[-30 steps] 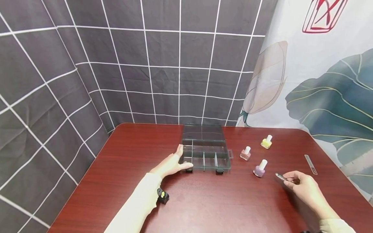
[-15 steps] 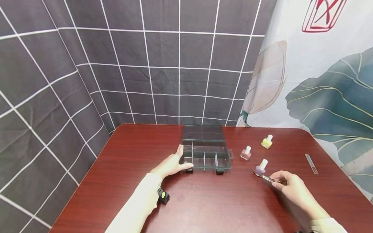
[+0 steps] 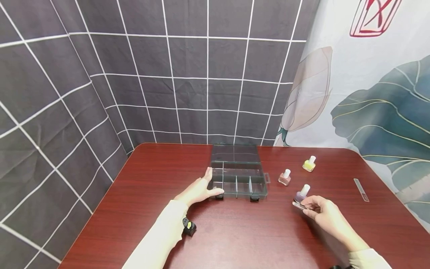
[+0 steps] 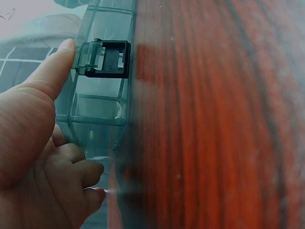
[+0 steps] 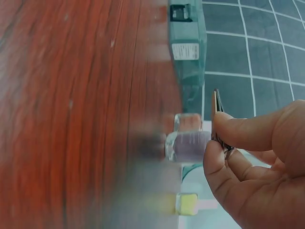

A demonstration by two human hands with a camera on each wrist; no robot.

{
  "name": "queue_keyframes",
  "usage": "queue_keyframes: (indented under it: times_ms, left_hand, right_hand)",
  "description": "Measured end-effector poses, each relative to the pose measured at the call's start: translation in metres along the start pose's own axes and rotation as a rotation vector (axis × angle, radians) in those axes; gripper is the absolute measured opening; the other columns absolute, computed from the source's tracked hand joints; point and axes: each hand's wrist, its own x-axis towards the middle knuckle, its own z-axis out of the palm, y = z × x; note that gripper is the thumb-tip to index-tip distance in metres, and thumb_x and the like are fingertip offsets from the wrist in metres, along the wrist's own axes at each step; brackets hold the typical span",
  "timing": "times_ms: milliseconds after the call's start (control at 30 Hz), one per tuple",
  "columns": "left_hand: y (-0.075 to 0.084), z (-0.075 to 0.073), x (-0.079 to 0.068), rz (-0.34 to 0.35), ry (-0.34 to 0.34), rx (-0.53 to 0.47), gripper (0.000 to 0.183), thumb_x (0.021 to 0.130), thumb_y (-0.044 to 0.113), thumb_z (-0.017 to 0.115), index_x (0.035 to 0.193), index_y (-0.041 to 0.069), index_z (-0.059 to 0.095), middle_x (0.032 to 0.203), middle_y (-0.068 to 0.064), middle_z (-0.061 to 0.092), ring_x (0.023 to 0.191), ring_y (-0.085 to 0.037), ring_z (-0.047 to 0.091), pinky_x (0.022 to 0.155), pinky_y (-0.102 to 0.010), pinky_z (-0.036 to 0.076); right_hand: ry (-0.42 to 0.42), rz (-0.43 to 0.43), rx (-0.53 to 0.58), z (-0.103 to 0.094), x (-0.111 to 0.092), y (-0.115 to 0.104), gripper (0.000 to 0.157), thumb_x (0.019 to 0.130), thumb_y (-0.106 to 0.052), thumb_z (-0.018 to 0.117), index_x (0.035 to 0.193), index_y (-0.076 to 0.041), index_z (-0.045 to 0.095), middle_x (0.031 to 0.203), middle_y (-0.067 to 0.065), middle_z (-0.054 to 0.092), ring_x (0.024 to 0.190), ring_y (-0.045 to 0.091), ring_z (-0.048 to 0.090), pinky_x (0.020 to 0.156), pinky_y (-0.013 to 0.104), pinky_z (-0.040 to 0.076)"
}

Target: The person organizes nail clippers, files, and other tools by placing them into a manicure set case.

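Observation:
A clear, greenish plastic compartment box (image 3: 243,194) lies with its lid (image 3: 235,154) raised at the back. My left hand (image 3: 196,191) grips its front-left corner. In the left wrist view the thumb reaches the rim near a black latch (image 4: 109,59), and the other fingers lie at the box's side. My right hand (image 3: 324,216) pinches a silver nail clipper (image 5: 218,114) between thumb and fingers above the table. Right behind the clipper, a purple nail polish bottle (image 3: 299,196) stands partly hidden. No contents show in the box's compartments.
A pink polish bottle (image 3: 284,178) stands right of the box, a yellow one (image 3: 309,164) farther back. A slim, flat, clear strip, perhaps a nail file (image 3: 361,189), lies near the right edge of the red-brown table (image 3: 161,164). Gridded grey cloth (image 3: 188,89) hangs behind.
My right hand has carried the nail clipper leftward, from right of the purple bottle to just in front of it. The left hand stays on the box.

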Motion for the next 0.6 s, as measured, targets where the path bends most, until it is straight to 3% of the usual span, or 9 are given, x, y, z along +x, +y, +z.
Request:
queue_keyframes:
  times_ms: [233, 467, 600]
  left_hand:
    - [0.001, 0.001, 0.001, 0.007, 0.009, 0.008, 0.101, 0.082, 0.060, 0.058, 0.149, 0.004, 0.008, 0.154, -0.011, 0.005, 0.132, -0.036, 0.029, 0.106, -0.042, 0.028]
    - [0.001, 0.002, 0.001, 0.001, 0.007, 0.007, 0.098, 0.083, 0.057, 0.059, 0.149, 0.004, 0.008, 0.155, -0.011, 0.005, 0.132, -0.043, 0.025, 0.107, -0.045, 0.025]
    - [-0.001, 0.002, 0.001, -0.002, 0.011, 0.002, 0.100, 0.082, 0.059, 0.059, 0.149, 0.004, 0.009, 0.155, -0.010, 0.005, 0.132, -0.041, 0.026, 0.106, -0.044, 0.026]
  right_hand:
    - [0.000, -0.023, 0.016, 0.005, 0.006, -0.007, 0.023, 0.068, 0.006, 0.075, 0.081, -0.009, 0.065, 0.069, -0.009, 0.057, 0.062, -0.001, 0.050, 0.057, 0.022, 0.045]
    - [-0.024, 0.003, 0.021, 0.011, 0.011, -0.013, 0.021, 0.070, 0.005, 0.075, 0.081, -0.010, 0.065, 0.070, -0.007, 0.057, 0.062, 0.001, 0.050, 0.058, 0.023, 0.045]
    - [-0.038, 0.009, 0.023, 0.014, 0.016, -0.019, 0.020, 0.071, 0.004, 0.074, 0.081, -0.011, 0.066, 0.070, -0.007, 0.057, 0.063, 0.002, 0.051, 0.058, 0.024, 0.045]
